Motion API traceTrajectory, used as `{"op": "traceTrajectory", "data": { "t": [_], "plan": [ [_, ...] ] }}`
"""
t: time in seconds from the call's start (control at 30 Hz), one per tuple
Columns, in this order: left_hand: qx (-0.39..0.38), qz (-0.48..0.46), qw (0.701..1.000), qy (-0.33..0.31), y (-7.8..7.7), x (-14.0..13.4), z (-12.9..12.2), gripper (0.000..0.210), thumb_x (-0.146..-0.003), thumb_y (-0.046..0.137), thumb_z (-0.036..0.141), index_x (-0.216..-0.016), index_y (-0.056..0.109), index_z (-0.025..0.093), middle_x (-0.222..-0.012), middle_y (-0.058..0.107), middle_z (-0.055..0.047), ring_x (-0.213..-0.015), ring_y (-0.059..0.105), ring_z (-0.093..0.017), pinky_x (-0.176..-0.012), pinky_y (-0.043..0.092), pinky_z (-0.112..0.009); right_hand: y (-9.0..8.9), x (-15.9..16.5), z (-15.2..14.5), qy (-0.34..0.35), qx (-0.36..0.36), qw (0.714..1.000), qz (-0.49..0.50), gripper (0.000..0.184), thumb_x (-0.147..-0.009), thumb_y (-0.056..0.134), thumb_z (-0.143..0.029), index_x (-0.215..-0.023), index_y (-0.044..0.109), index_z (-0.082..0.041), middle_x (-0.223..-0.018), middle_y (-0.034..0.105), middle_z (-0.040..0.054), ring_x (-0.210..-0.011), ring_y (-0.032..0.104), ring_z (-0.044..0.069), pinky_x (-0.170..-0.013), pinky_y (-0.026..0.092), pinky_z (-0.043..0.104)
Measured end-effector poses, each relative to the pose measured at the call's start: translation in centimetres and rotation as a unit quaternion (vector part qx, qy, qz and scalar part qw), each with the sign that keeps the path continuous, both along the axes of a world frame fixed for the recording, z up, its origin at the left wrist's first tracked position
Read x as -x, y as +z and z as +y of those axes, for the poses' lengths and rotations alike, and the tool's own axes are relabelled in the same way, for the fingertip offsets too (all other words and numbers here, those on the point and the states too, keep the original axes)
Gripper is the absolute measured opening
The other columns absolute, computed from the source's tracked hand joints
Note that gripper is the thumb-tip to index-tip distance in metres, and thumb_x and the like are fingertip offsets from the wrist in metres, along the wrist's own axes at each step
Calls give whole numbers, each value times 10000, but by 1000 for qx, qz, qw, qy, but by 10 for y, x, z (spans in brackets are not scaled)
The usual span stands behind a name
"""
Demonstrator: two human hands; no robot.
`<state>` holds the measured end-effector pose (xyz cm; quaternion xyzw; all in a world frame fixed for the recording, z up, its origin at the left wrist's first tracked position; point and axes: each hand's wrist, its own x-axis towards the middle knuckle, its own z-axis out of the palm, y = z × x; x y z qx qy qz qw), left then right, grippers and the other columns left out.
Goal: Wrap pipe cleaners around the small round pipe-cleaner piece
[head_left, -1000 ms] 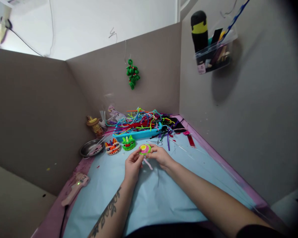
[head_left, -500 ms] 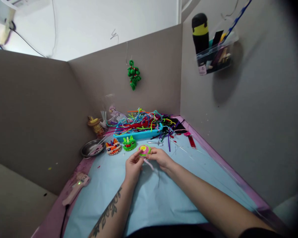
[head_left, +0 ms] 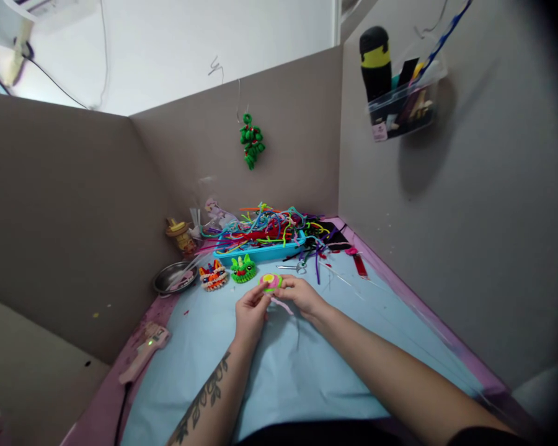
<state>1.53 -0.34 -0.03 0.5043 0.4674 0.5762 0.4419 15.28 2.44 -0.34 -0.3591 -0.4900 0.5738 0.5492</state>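
Between my two hands is a small round pipe-cleaner piece, yellow in the middle with pink around it and a green edge. My left hand pinches its left and lower side. The fingers of my right hand are closed on its right edge. From below it hangs a loose pink pipe-cleaner end, pointing down to the right. Two finished-looking animal heads, one orange and white and one green, sit just beyond my left hand. Scissors lie past the round piece.
A blue tray heaped with colourful pipe cleaners stands at the back. At left are a metal bowl and a pink glue gun with a cord. Grey partitions enclose the table; a clear bin hangs on the right one.
The pink loose end has swung up and to the right. Both hands keep their grip on the round piece, which seems slightly tilted. The view has shifted very slightly.
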Motion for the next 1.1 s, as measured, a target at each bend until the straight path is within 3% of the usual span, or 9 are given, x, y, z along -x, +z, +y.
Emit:
{"op": "traceTrajectory", "data": {
  "t": [0.23,0.43,0.53,0.67,0.83,1.1],
  "plan": [
    [5,-28,999,-18,2,-1,1,470,-598,734,320,-1011,648,112,-723,679,-45,-406,429,-40,-345,338,-161,4,-1,-1,-1,-8,1000,3,264,-473,781,-378,-504,636,-160,-852,597,39,-899,558,218,-886,354,352],
    [10,-51,999,9,-1,3,6,452,-601,731,333,-990,657,116,-726,683,-49,-366,375,-14,-330,274,-152,0,-2,2,-18,-16,999,-34,234,-529,747,-378,-605,678,-168,-997,599,60,-999,527,225,-923,333,340],
    [5,-72,997,37,0,5,7,457,-613,723,338,-1012,651,126,-770,686,-52,-368,358,-6,-334,267,-151,-1,-4,3,-52,-25,998,-35,243,-605,682,-389,-695,674,-164,-846,629,49,-846,558,191,-812,399,322],
    [0,-72,996,54,5,4,5,452,-618,721,337,-1010,651,124,-809,690,-65,-391,378,-18,-344,285,-153,4,-6,-2,-126,-81,981,-122,180,-644,637,-335,-653,632,-155,-646,593,16,-650,514,148,-659,412,277],
    [-5,-36,998,46,5,2,0,424,-633,707,345,-998,659,135,-810,695,-71,-405,414,-40,-356,312,-165,9,2,-11,-125,-88,977,-149,161,-676,601,-319,-663,614,-159,-628,612,16,-598,532,145,-586,414,260],
    [-13,-14,999,40,5,-1,-2,408,-632,712,342,-986,667,143,-754,691,-51,-412,430,-49,-363,306,-169,9,7,-13,-156,-78,973,-150,163,-674,595,-306,-647,654,-157,-649,629,30,-623,524,153,-628,405,277]
  ]
}}
